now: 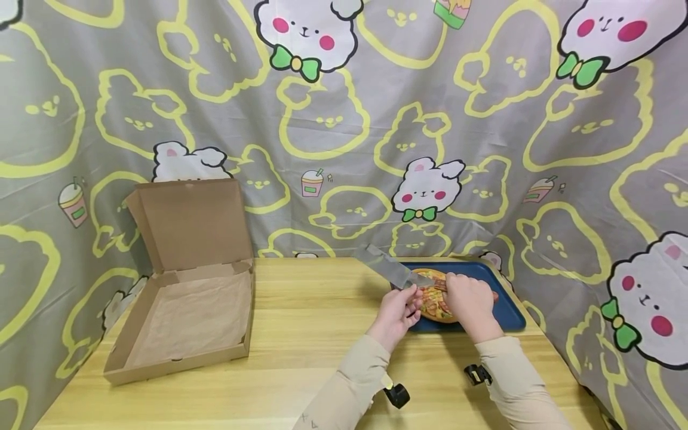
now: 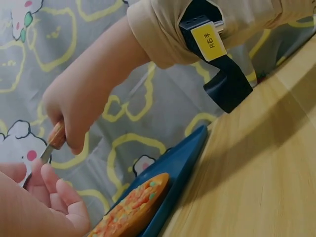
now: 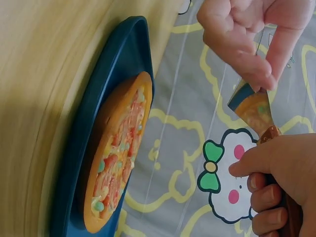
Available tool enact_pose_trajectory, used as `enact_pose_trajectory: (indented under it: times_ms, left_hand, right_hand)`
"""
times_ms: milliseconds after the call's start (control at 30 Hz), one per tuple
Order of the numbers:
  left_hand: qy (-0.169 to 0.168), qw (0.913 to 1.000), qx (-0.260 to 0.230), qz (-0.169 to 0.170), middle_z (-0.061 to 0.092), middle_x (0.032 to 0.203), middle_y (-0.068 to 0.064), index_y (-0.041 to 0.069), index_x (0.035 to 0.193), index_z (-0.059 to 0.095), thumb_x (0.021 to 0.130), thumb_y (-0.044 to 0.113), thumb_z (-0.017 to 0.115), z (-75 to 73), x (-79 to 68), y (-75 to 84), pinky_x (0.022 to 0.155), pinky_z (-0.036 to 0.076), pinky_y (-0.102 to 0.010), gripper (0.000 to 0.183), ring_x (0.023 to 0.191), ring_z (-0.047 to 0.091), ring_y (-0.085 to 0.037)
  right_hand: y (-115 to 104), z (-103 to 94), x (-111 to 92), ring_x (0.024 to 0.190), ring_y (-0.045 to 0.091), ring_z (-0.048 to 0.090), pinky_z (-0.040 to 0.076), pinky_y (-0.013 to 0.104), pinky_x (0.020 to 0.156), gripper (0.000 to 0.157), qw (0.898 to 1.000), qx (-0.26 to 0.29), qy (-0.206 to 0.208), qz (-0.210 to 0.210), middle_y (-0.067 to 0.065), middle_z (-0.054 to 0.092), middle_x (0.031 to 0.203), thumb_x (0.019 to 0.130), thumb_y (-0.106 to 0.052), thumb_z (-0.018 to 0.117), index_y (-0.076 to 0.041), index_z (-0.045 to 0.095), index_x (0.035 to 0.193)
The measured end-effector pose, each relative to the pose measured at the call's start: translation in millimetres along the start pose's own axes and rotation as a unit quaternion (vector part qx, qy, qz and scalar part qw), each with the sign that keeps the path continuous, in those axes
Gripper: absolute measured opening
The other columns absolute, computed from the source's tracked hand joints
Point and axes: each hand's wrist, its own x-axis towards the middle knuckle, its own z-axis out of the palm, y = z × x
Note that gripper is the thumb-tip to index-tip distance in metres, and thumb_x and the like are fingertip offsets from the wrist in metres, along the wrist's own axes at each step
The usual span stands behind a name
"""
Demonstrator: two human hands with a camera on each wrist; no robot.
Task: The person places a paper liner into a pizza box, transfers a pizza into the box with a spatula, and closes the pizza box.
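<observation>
Okay, so the right hand is curled snugly round the brown handle of a flat silver metal spatula, while the left hand has thumb and fingertips pinching the blade near its neck, with the other fingers loosely bent. Looks to me like the step in hand is getting the spatula steady or checking its blade, not lifting anything yet. Both wrist views show it held up clear of the round orange-crusted pizza with red, yellow and green toppings, which sits in the dark blue rectangular tray just below the hands. If the pizza's the target, I'd say the next move calls for the left hand letting go of the metal, then the blade coming down low and flat at the crust's edge. Further out, well left across the pale wood-grain counter, there's a brown cardboard box with its lid standing up, in front of a grey cartoon-print curtain.
</observation>
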Motion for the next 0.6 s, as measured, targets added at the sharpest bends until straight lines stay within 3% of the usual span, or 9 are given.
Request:
enact_pose_trajectory:
  times_ms: [167,333,600]
  left_hand:
    - [-0.043,0.9982,0.041,-0.009,0.065,0.077,0.007,0.009,0.105,0.067,0.093,0.025,0.065,-5.0,-5.7,3.7,0.063,0.045,-0.024,0.02,0.067,0.057,-0.008]
    - [-0.077,0.9915,0.105,0.0,0.066,0.079,0.008,0.013,0.104,0.069,0.093,0.028,0.064,-13.1,-8.5,8.6,0.063,0.046,-0.023,0.019,0.072,0.059,-0.01]
    - [-0.054,0.9807,0.182,0.044,0.067,0.087,0.0,0.006,0.109,0.063,0.094,0.025,0.063,-29.1,-9.2,18.9,0.061,0.045,-0.022,0.025,0.072,0.061,-0.01]
  right_hand:
    - [7,-4.4,2,0.042,0.025,0.045,0.034,0.038,0.038,0.028,0.999,0.009,-0.027,0.015,0.008,0.049,0.052,0.077,-0.007,0.072,-0.006,0.048,0.063]
    - [18,-8.6,6,0.041,0.022,0.041,0.028,0.035,0.038,0.027,0.999,0.01,-0.027,0.02,0.007,0.045,0.051,0.08,-0.008,0.071,-0.006,0.049,0.064]
    - [44,-11.7,10,0.035,0.018,0.03,0.02,0.031,0.037,0.038,0.996,-0.03,0.085,-0.015,0.005,0.037,0.043,0.07,-0.003,0.078,-0.007,0.043,0.055]
